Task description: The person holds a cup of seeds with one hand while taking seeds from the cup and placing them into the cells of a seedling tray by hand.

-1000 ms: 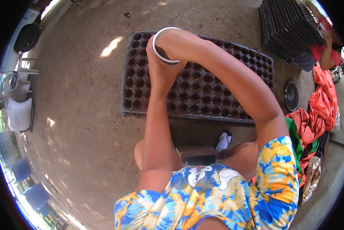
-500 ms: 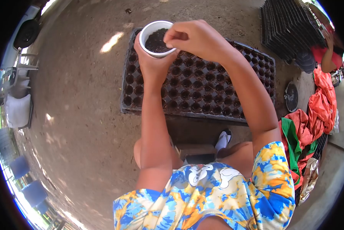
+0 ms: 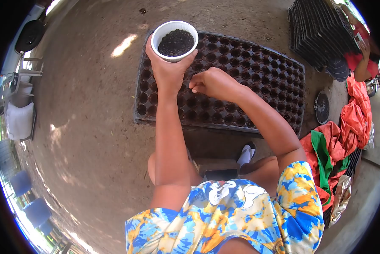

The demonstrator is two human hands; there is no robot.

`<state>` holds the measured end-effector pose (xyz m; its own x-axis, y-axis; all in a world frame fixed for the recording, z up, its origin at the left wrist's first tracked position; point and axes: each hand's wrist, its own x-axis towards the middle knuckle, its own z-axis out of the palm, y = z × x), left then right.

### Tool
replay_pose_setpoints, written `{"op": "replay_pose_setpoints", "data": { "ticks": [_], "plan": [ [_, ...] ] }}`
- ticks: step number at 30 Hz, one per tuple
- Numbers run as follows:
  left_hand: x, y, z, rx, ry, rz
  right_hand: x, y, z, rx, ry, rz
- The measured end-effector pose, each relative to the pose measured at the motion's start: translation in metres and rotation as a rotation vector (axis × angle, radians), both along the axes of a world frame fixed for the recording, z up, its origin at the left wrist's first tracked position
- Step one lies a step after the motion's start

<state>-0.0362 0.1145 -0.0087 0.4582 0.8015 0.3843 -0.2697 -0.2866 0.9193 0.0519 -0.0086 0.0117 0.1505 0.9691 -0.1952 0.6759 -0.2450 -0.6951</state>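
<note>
A white cup [image 3: 174, 41] with dark, grainy material inside is held by my left hand [image 3: 168, 72], its fingers wrapped round the cup's side over the back left of a black cell tray [image 3: 249, 80]. The tray has rows of round cells with brown material in them. Just right of and nearer than the cup, my right hand [image 3: 213, 84] hovers over the tray with its fingertips pinched together. What the pinch holds, if anything, is too small to make out.
At the back right stand stacked black trays [image 3: 321, 34] beside a person in red [image 3: 361, 63]. A round dark container [image 3: 322, 108] and red and green cloth [image 3: 325, 148] lie at the right. Chairs [image 3: 22, 118] line the left.
My right hand has come out of the cup and moved down over the tray, its fingers still pinched. The cup, tilted and partly covered earlier, now shows its contents.
</note>
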Motion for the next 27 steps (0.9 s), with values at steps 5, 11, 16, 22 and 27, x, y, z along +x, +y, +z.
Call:
{"op": "replay_pose_setpoints", "data": {
  "ticks": [5,11,16,22,27],
  "plan": [
    [0.000,-0.002,-0.001,-0.007,-0.002,0.007,-0.001,-0.002,-0.001,0.014,-0.021,-0.012],
    [0.000,-0.003,0.002,-0.007,-0.004,0.002,-0.004,-0.009,0.021,-0.004,0.110,0.062],
    [0.003,-0.005,-0.001,0.041,0.020,-0.005,0.007,0.006,0.075,0.304,0.008,-0.099],
    [0.009,-0.023,0.005,0.243,0.139,-0.063,0.024,0.054,0.070,0.105,-0.536,0.115],
    [0.008,-0.024,0.009,0.165,0.129,-0.101,0.031,0.060,0.075,-0.006,-0.399,0.150]
  ]
}}
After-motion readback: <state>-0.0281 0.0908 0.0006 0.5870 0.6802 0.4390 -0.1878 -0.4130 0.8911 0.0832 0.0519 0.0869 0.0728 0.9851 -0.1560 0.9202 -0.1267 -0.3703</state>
